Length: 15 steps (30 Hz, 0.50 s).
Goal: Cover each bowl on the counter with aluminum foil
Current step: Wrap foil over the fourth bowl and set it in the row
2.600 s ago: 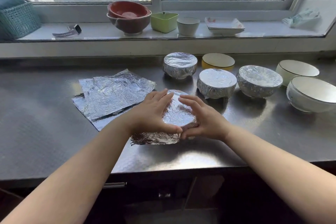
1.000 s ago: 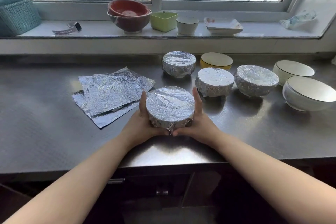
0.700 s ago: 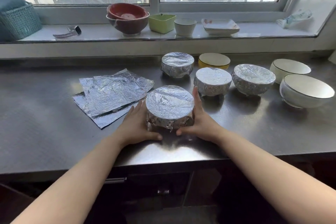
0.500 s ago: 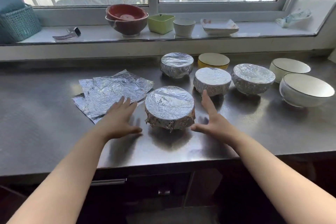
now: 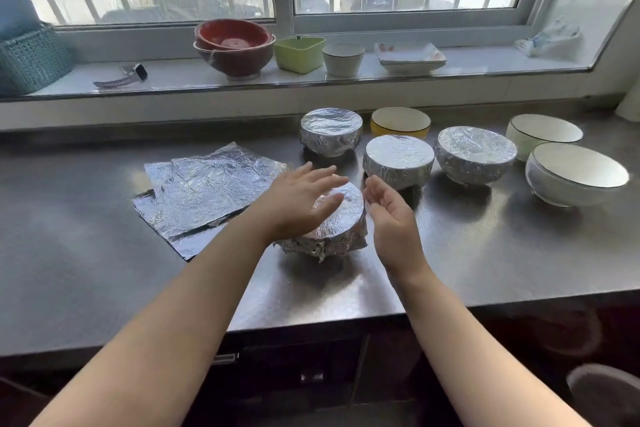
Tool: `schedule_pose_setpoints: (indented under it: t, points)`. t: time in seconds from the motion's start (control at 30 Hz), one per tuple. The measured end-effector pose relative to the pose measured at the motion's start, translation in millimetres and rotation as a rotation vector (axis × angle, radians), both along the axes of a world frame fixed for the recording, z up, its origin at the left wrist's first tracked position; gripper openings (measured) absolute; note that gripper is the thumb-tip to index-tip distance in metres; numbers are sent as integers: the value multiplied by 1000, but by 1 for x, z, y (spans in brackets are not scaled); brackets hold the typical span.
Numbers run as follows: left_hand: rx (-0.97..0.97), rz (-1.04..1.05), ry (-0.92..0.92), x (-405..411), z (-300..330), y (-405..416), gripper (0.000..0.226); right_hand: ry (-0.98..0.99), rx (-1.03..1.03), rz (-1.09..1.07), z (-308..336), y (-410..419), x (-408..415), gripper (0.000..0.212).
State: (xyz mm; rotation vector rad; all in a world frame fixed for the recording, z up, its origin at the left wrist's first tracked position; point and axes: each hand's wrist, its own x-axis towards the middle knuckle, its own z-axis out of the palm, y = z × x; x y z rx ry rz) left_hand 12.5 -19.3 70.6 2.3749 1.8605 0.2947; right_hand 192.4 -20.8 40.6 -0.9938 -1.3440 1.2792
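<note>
A foil-covered bowl stands near the counter's front. My left hand lies flat over its top, fingers straight. My right hand is beside the bowl's right rim, palm turned toward it, fingers relaxed and holding nothing. Behind stand three more foil-covered bowls: one at the back, one in the middle, one further right. Uncovered are a yellow bowl and two white bowls. Loose foil sheets lie to the left.
The steel counter ends in a front edge below my forearms. On the window sill stand stacked red bowls, a green dish, a white cup, a square plate, a teal basket and a watch.
Both hands let go of the wrapped bowl's sides and drew apart. Now my left hand has come back over its top and my right hand has risen to its right rim.
</note>
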Motion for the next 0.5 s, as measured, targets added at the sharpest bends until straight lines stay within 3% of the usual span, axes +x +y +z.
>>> schedule_pose_setpoints:
  t: [0.17,0.37,0.5]
  points:
    - [-95,2,184,2,-5,2,88,24,-33,38,-2,-2,4,54]
    - [-120,72,205,10,-6,-7,97,38,-87,27,7,3,7,52]
    - [-97,125,180,19,-9,-15,100,-88,-31,0,4,3,5,47]
